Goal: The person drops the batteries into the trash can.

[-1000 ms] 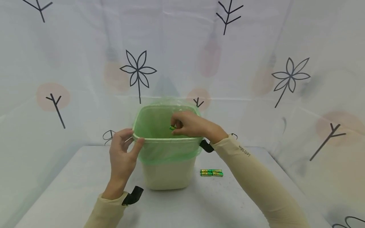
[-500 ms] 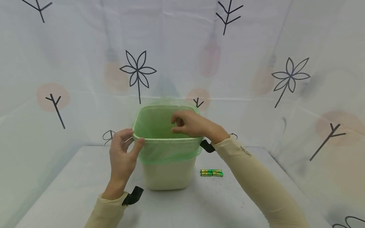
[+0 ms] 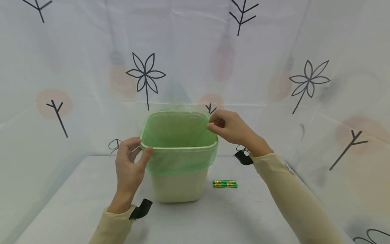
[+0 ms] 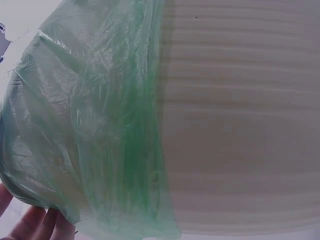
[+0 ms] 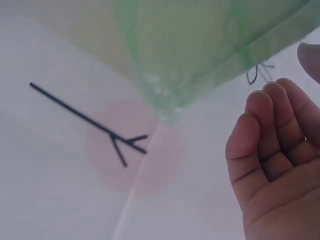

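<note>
A pale trash bin stands on the table, lined with a thin green plastic bag folded down over its rim. My left hand grips the bin's left front corner, thumb in front and fingers on the left side; its fingertips show at the bag-covered rim in the left wrist view. At the bin's right back rim, my right hand hovers with loosely bent fingers and nothing in them. The right wrist view shows its fingers apart from the bag. The bin's bottom is hidden.
Several green and gold batteries lie together on the white table, right of the bin. A pale backdrop sheet with plant drawings hangs behind and on both sides.
A battery held in my right hand a second ago is gone from its fingers, let go inside the bin. That hand has since moved right, to the rim. My left hand stays put.
</note>
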Available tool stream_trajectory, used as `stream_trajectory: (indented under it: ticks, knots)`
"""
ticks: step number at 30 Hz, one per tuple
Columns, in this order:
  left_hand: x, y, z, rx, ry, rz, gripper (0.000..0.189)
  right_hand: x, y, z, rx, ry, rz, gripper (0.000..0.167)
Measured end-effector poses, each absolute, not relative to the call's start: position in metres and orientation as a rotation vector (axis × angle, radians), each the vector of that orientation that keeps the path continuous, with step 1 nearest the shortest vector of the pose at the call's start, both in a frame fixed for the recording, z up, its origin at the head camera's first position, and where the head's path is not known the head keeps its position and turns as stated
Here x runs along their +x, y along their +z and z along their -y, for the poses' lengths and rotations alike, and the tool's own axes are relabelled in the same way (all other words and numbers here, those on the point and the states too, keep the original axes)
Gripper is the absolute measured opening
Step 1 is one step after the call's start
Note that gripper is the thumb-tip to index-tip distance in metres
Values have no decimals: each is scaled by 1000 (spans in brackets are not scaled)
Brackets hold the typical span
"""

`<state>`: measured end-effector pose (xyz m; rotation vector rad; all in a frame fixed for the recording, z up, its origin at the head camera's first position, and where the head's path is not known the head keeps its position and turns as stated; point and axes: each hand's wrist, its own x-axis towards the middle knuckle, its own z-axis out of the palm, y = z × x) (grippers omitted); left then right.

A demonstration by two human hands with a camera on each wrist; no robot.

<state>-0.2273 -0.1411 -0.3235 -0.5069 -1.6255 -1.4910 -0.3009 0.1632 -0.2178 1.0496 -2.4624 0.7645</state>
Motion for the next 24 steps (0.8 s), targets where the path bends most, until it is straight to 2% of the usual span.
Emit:
stream_trajectory:
  ticks: [11,24]
  knots:
    - [-226,-323,140,-510,-1498,1606,41,-300,-263,-215,889,774,2536,13]
    - [-227,-325,139,-512,-1499,1599,40,-296,-338,-230,882,823,2655,12]
